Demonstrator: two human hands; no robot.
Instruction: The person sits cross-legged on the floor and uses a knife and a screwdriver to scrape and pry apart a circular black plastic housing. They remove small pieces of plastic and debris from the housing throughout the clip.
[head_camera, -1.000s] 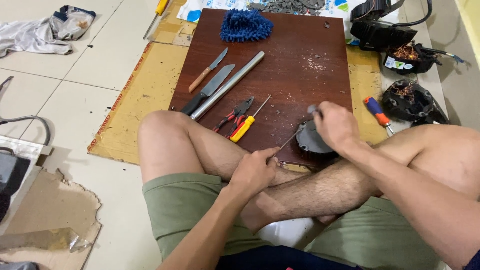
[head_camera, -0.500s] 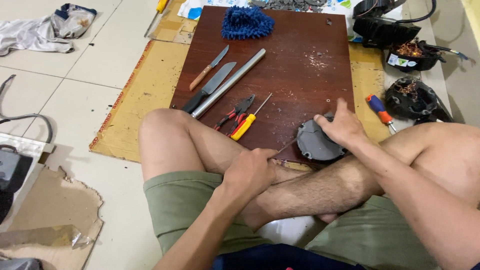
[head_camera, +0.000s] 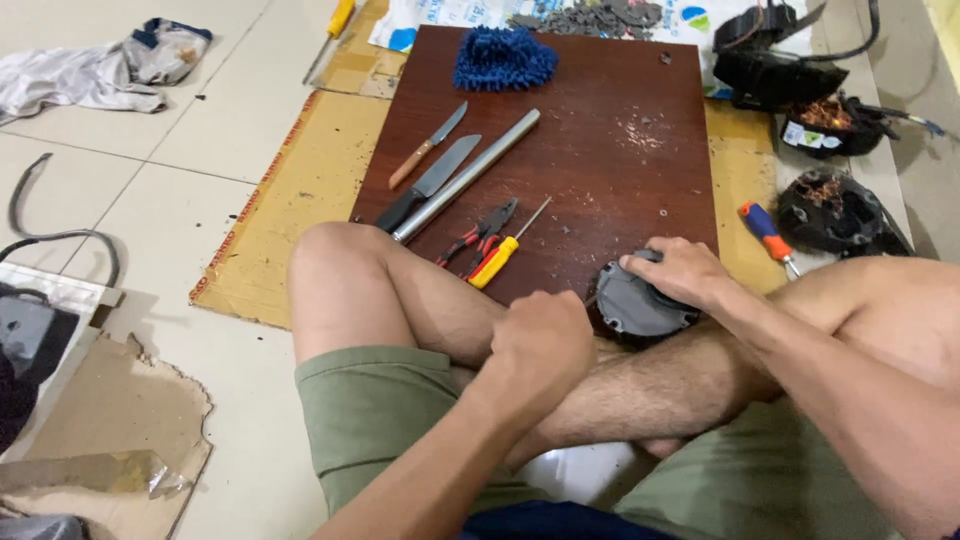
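Dark wooden board (head_camera: 600, 120) covers the floor tiles. His right hand (head_camera: 678, 272) clamps a round grey housing (head_camera: 640, 308) against his shin; just left of it, the left hand (head_camera: 538, 340) fists a thin tool, mostly hidden. Firm bracing and straight, steady pressure seem wise.

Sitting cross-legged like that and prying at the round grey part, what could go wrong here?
1. The left hand drives a thin tool toward the round grey part, which the right hand steadies. A slip could jab those fingers or the bare leg beneath.
2. Two knives and pliers lie loose on the brown board close to the bare knee; shifting could meet a blade.
3. Small debris on the board might scatter or get lost.
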